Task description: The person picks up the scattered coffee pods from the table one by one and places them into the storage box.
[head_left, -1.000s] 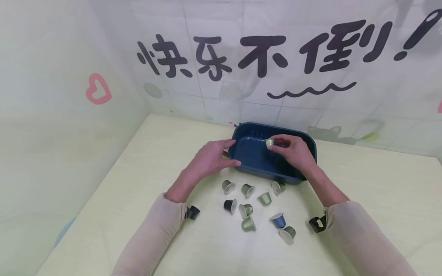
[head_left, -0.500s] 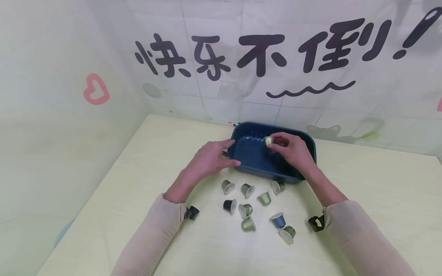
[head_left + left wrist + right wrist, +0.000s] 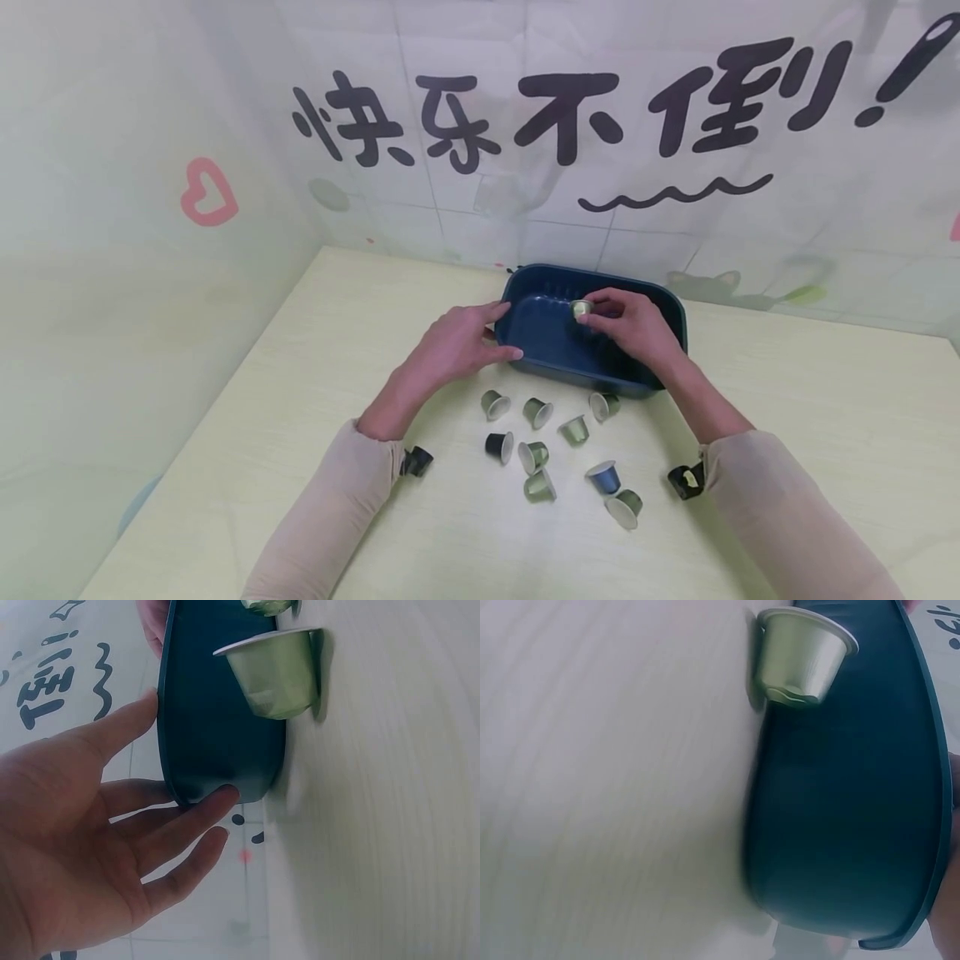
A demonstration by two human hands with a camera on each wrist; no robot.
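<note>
A dark blue rectangular bin [image 3: 577,377] stands on the table near the wall. My left hand [image 3: 461,342] is at its left end, thumb at the front rim and fingertips at the far side of that end. In the left wrist view the fingers [image 3: 172,840] are spread and loosely bent against the bin's end wall. Inside the bin's outline, my right hand [image 3: 637,327] pinches a pale green coffee capsule [image 3: 582,310] between thumb and fingertips. The right wrist view shows little of that hand, only part of it behind the bin's rim [image 3: 943,787].
Several green coffee capsules [image 3: 575,430] lie scattered in front of the bin, with a black capsule [image 3: 498,447] and a blue capsule [image 3: 604,477] among them. A wall sheet [image 3: 465,225] with large black characters rises directly behind the bin.
Both hands and the bin stay nearly in place. The pinched coffee capsule has tilted slightly in my right fingertips.
</note>
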